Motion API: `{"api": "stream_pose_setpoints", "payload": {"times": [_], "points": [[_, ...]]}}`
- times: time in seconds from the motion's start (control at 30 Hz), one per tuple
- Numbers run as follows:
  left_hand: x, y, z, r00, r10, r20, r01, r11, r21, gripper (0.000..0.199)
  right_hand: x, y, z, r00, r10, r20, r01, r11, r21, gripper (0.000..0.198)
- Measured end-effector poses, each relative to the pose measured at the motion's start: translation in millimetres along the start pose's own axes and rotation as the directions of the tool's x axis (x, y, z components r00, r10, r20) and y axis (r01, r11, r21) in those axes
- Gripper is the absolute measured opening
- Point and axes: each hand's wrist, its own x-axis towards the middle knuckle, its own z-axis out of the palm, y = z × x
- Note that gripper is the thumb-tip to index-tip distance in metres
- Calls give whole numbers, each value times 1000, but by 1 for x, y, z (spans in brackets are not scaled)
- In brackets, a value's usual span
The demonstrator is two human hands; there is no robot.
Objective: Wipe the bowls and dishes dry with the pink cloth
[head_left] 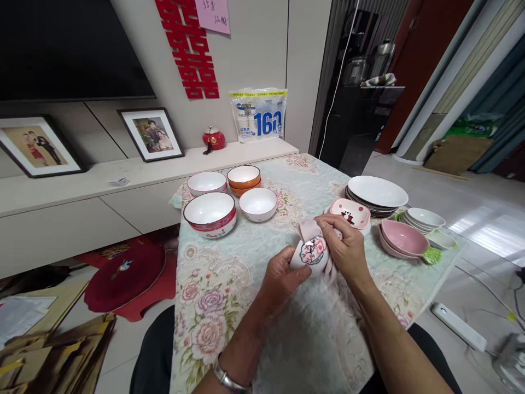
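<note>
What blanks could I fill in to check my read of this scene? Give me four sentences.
1. The left hand grips a white bowl, while the right hand holds a pale ____ at its rim.
2. A silver bracelet circles the ____ wrist.
3. The upper pink dish has a ____ handle.
4. The big number on the bag is ____.

Missing words: cloth; left; green; 160.

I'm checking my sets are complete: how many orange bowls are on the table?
2. Both are stacked just behind a red-rimmed white bowl: the upper orange bowl sits in the lower orange bowl. Another could be hidden inside.
</note>
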Motion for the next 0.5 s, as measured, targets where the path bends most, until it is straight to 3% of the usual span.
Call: {"api": "stream_pose_setpoints", "payload": {"times": [0.13, 0.27, 0.33, 0.4, 0.5], "points": [[3, -7, -6, 996, 19, 88, -45, 954, 297, 35, -1, 10, -2, 983, 168, -70, -167, 986, 19, 20], [2, -12, -5, 995, 50, 85, -79, 922, 379, 30, -2, 11, -1, 976, 207, -67, -203, 978, 55, 20], [1, -12, -2, 994, 94, 47, -104, 944, 312, 33, -4, 3, 0, 991, 124, -57, -121, 991, 60, 16], [0, -10, -1, 994, 108, 25, -110, 971, 211, 32, -8, -9, 4, 999, -37, -17, 38, 999, 30, 11], [1, -7, -1, 986, 159, -54, -148, 975, 163, 25, -16, -31, 12, 937, -321, 137, 329, 943, -41, 9]]}}
